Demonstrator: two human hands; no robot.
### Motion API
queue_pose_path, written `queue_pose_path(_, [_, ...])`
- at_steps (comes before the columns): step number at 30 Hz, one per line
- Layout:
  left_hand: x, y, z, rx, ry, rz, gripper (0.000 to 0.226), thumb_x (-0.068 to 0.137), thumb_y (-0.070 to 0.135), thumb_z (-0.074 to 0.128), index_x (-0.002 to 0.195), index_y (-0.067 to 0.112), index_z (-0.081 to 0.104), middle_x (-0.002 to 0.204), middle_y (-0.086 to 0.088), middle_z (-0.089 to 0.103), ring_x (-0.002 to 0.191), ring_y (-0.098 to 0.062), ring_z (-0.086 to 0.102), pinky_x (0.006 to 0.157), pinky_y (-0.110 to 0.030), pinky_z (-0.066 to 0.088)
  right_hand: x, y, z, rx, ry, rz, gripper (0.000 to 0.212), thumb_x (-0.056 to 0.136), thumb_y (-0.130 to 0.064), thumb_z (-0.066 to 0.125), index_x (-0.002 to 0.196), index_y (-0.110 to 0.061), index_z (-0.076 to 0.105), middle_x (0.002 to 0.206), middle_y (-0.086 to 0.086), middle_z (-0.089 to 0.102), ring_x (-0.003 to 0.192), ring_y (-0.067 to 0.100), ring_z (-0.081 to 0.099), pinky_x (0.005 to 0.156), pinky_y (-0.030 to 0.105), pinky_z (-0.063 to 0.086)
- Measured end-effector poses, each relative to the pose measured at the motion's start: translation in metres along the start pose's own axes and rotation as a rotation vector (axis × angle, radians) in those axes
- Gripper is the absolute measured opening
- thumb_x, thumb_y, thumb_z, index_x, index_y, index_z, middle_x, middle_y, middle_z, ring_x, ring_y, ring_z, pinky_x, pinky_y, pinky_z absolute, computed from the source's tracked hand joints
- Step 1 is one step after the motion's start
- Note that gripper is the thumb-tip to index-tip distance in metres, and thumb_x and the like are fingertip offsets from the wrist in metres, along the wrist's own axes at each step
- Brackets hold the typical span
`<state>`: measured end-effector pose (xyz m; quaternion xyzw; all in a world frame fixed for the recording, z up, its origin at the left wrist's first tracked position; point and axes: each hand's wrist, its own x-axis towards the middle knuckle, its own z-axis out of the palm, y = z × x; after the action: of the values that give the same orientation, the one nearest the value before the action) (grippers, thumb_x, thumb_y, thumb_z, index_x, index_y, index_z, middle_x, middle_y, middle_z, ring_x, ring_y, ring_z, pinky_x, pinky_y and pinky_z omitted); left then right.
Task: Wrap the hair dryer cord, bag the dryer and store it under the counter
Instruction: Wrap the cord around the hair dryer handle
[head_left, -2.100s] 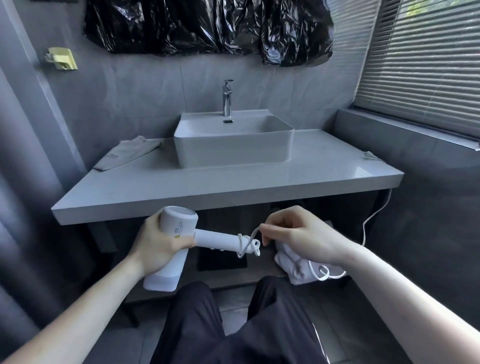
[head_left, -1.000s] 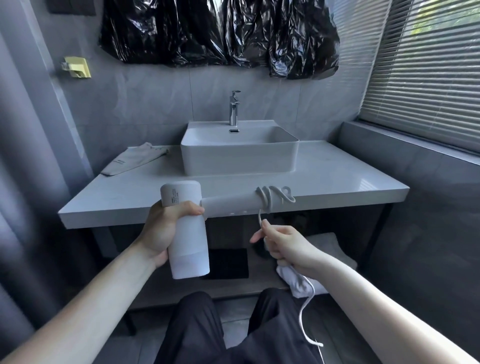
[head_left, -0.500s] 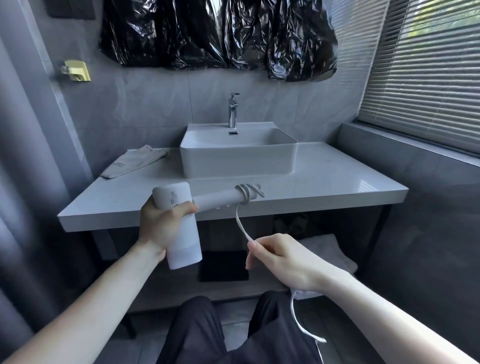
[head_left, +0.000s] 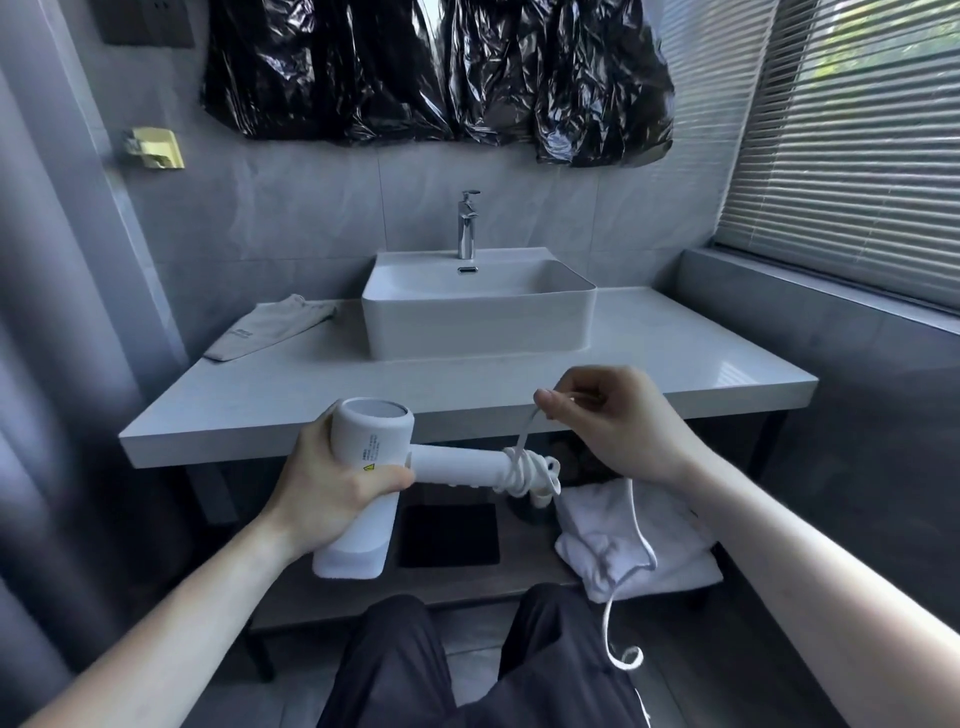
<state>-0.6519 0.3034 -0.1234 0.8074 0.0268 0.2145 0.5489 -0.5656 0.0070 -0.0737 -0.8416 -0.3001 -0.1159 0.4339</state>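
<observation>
A grey pouch (head_left: 270, 326) lies left on the surface (head_left: 675, 358) beside the sink (head_left: 478, 306), while below its front edge the left hand (head_left: 332, 483) grips the hair dryer (head_left: 363, 467) and the right hand (head_left: 613, 415) pinches its cord (head_left: 524, 441) above folded towels (head_left: 670, 556).

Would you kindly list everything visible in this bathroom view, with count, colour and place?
hair dryer: one, white, held before the counter
cord: one, white, partly coiled on the handle, rest trailing down
pouch: one, grey, counter left
counter: one, pale grey
basin: one, white, on counter
tap: one, chrome, behind basin
plastic sheeting: black, wall
towels: white, lower shelf
blinds: grey, right
hands: left hand gripping dryer; right hand pinching cord
</observation>
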Motion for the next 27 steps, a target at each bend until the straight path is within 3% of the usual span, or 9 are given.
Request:
queue_pose_path(5, [-0.009, 0.011, -0.006, -0.076, -0.198, -0.017, 0.053, 0.054, 0.027, 0.091, 0.095, -0.001, 0.071, 0.084, -0.012, 0.079, 0.075, -0.022, 0.073, 0.068, -0.030, 0.059, 0.013, 0.009, 0.000, 0.047, -0.048, 0.034, 0.033, 0.098, -0.037, 0.077, 0.072, -0.020, 0.070, 0.051, -0.014, 0.042, 0.049, 0.004, 0.036, 0.051, 0.015, 0.030])
queue_pose_path(11, [-0.008, 0.025, -0.009, -0.250, -0.280, -0.094, 0.059, 0.053, 0.030, 0.088, 0.092, -0.009, 0.066, 0.079, -0.014, 0.070, 0.074, -0.026, 0.069, 0.062, -0.034, 0.056, 0.022, 0.026, 0.011, 0.186, -0.132, 0.128, 0.037, 0.109, -0.029, 0.063, 0.075, -0.016, 0.071, 0.050, -0.016, 0.029, 0.043, 0.003, 0.026, 0.045, 0.012, 0.024])
queue_pose_path(13, [-0.009, 0.027, -0.007, -0.284, -0.280, -0.124, 0.062, 0.052, 0.030, 0.087, 0.092, -0.010, 0.064, 0.080, -0.015, 0.068, 0.073, -0.027, 0.068, 0.061, -0.036, 0.055, 0.022, 0.032, 0.018, 0.248, -0.160, 0.177, 0.040, 0.109, -0.035, 0.061, 0.074, -0.018, 0.070, 0.051, -0.014, 0.032, 0.044, 0.002, 0.027, 0.046, 0.013, 0.024])
queue_pose_path(17, [-0.009, 0.029, -0.002, -0.371, -0.222, -0.180, 0.052, 0.048, 0.029, 0.087, 0.086, -0.003, 0.069, 0.080, -0.018, 0.067, 0.069, -0.029, 0.068, 0.060, -0.036, 0.056, 0.013, 0.036, 0.029, 0.442, -0.227, 0.213, 0.050, 0.094, -0.060, 0.065, 0.081, -0.012, 0.068, 0.074, 0.014, 0.043, 0.066, 0.027, 0.037, 0.060, 0.034, 0.029])
queue_pose_path(19, [-0.008, 0.029, -0.001, -0.417, -0.181, -0.195, 0.049, 0.047, 0.029, 0.087, 0.086, 0.004, 0.070, 0.079, -0.018, 0.066, 0.068, -0.029, 0.068, 0.059, -0.036, 0.056, 0.008, 0.039, 0.033, 0.521, -0.230, 0.239, 0.047, 0.086, -0.051, 0.070, 0.085, -0.004, 0.065, 0.073, 0.019, 0.038, 0.063, 0.031, 0.030, 0.060, 0.039, 0.020])
queue_pose_path(21, [-0.007, 0.029, -0.001, -0.451, -0.145, -0.198, 0.047, 0.047, 0.028, 0.086, 0.085, 0.006, 0.070, 0.079, -0.017, 0.066, 0.067, -0.028, 0.067, 0.058, -0.035, 0.056, 0.002, 0.039, 0.039, 0.534, -0.209, 0.278, 0.026, 0.073, -0.035, 0.065, 0.071, -0.011, 0.055, 0.064, 0.009, 0.028, 0.058, 0.018, 0.021, 0.057, 0.034, 0.013])
queue_pose_path(22, [-0.006, 0.029, 0.000, -0.460, -0.131, -0.194, 0.047, 0.047, 0.028, 0.086, 0.085, 0.006, 0.071, 0.079, -0.016, 0.066, 0.067, -0.028, 0.067, 0.058, -0.035, 0.056, 0.000, 0.040, 0.044, 0.543, -0.197, 0.312, 0.020, 0.074, -0.031, 0.064, 0.066, -0.018, 0.051, 0.060, 0.003, 0.027, 0.058, 0.014, 0.019, 0.058, 0.034, 0.011])
queue_pose_path(24, [-0.005, 0.031, 0.001, -0.460, -0.098, -0.179, 0.046, 0.047, 0.028, 0.086, 0.084, 0.007, 0.072, 0.080, -0.015, 0.068, 0.069, -0.028, 0.067, 0.060, -0.036, 0.055, -0.006, 0.045, 0.055, 0.565, -0.190, 0.369, 0.029, 0.096, -0.025, 0.064, 0.067, -0.021, 0.061, 0.058, -0.005, 0.033, 0.058, 0.015, 0.021, 0.060, 0.040, 0.010])
queue_pose_path(27, [-0.003, 0.032, 0.003, -0.455, -0.039, -0.170, 0.038, 0.045, 0.029, 0.087, 0.076, 0.014, 0.073, 0.075, -0.009, 0.069, 0.066, -0.024, 0.068, 0.060, -0.037, 0.055, -0.020, 0.046, 0.066, 0.508, -0.242, 0.377, 0.046, 0.115, -0.037, 0.048, 0.079, -0.022, 0.072, 0.057, -0.009, 0.042, 0.055, 0.013, 0.030, 0.055, 0.035, 0.014])
